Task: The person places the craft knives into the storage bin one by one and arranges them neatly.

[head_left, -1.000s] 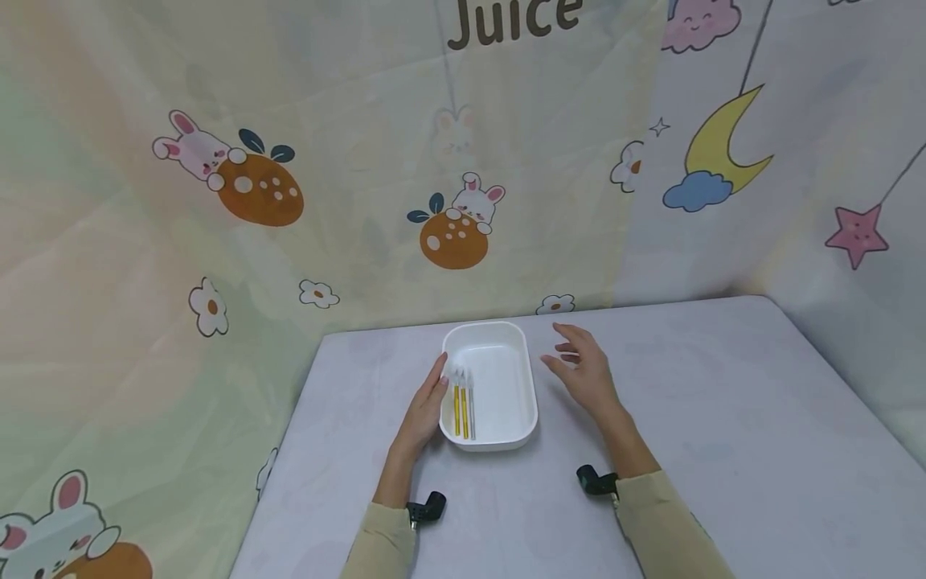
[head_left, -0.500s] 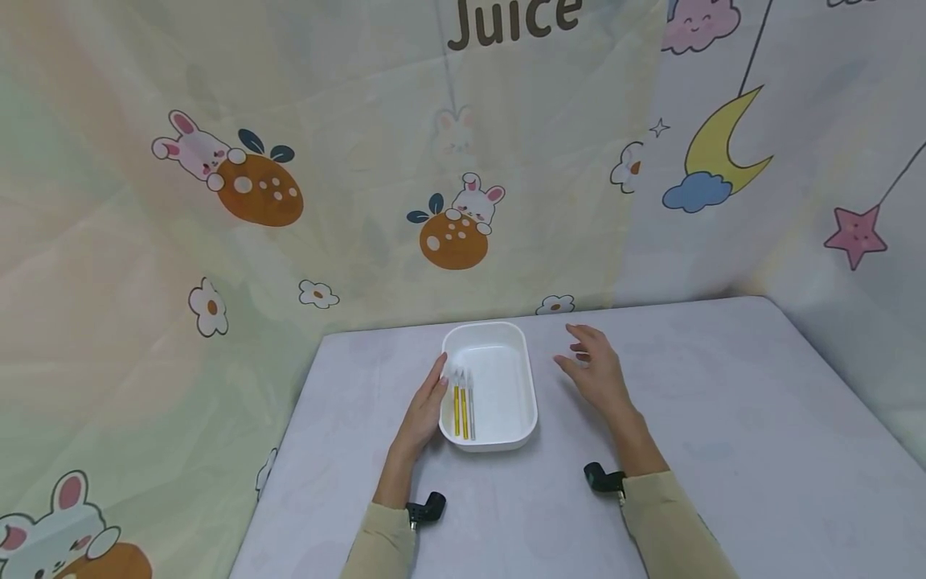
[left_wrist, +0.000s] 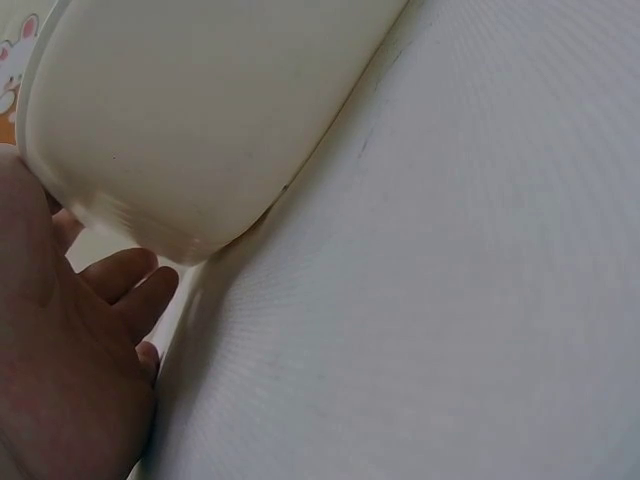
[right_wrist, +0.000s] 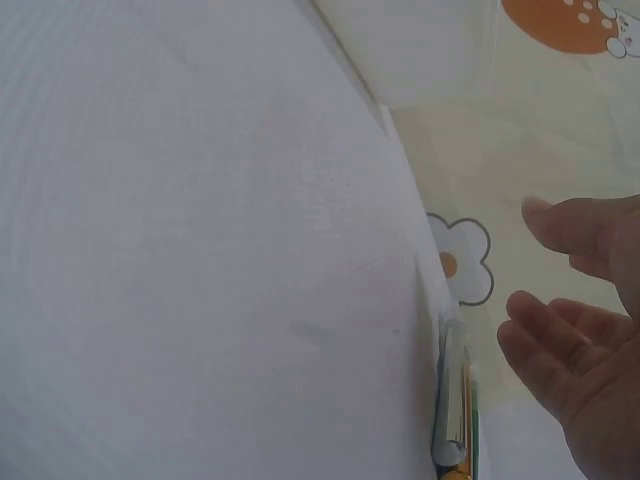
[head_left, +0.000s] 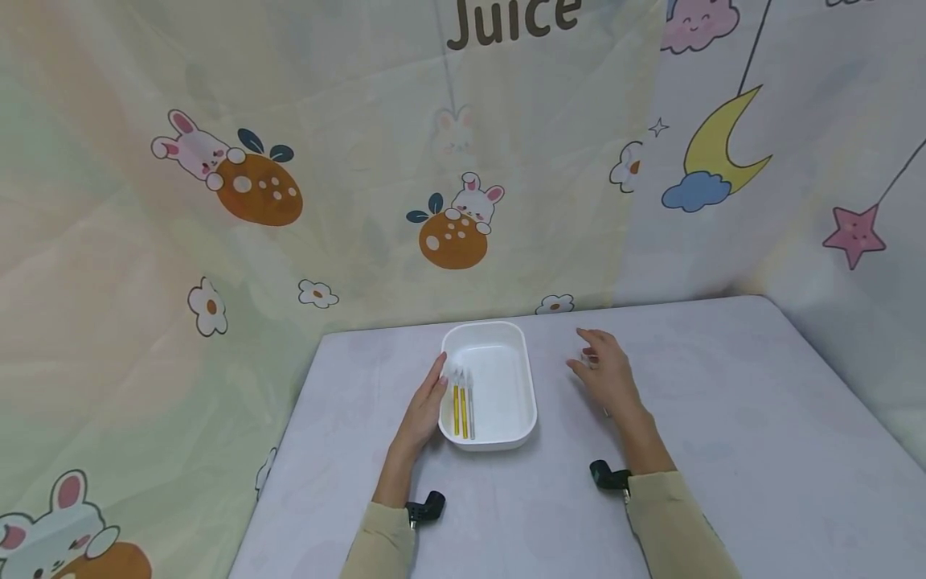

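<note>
A white rectangular tray (head_left: 497, 402) sits on the table, holding forks (head_left: 464, 406) along its left side, two with yellow handles and one silver. My left hand (head_left: 422, 412) rests against the tray's left wall, its fingers extended near the rim. In the left wrist view, the tray's outer wall (left_wrist: 190, 110) rises beside the fingers (left_wrist: 147, 300). My right hand (head_left: 609, 379) hovers to the right of the tray, thumb and fingers apart and holding nothing. Silver and gold-coloured handles (right_wrist: 453, 400) lie on the table by it in the right wrist view, mostly hidden by the hand in the head view.
White cloth covers the table (head_left: 760, 418). A printed curtain (head_left: 362, 201) with rabbits and flowers hangs along the table's back edge and left side. Wrist cameras (head_left: 611, 476) are strapped to both arms, over beige sleeves (head_left: 676, 523).
My right hand has moved to the right and slightly nearer, away from the tray; a bit of a handle now shows beside its wrist. The left hand and tray stay put.
</note>
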A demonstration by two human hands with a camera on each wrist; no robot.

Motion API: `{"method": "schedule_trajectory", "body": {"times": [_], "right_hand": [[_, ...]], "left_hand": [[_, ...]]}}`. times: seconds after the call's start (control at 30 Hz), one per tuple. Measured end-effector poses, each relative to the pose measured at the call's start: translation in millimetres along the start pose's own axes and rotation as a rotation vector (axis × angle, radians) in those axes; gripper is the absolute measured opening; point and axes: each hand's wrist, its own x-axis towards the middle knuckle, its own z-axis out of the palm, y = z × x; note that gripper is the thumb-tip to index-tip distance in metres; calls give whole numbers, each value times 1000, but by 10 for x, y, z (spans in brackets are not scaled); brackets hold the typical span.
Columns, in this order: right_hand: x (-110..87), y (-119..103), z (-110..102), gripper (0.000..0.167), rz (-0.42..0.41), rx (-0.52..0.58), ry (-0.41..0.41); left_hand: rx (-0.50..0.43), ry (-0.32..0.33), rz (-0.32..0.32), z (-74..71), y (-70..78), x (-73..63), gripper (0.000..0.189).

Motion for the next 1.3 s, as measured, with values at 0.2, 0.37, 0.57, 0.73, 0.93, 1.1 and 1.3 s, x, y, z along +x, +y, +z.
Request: {"method": "schedule_trajectory", "body": {"times": [0.2,0.37,0.57,0.73,0.93,1.1,1.3], "right_hand": [[-4,58,-18,65,17,-77,-37],[-16,54,-18,63,52,-115,-59],[-37,11,-23,58,60,-147,-86],[-40,2,-7,54,48,-176,-111],[-41,-31,49,47,15,-265,-174],[-54,-86,83,44,-26,-358,-232],[-71,-70,95,46,-48,-371,-277]], "left_hand": [[0,-3,3,-5,-3,14,52],[9,-8,2,-4,0,19,51],[1,-10,3,-4,-1,18,51],[2,-10,4,-5,-5,16,52],[12,-7,8,-9,-1,16,52],[17,-11,2,-14,-7,18,52],[9,-17,4,-14,-19,14,52]]}}
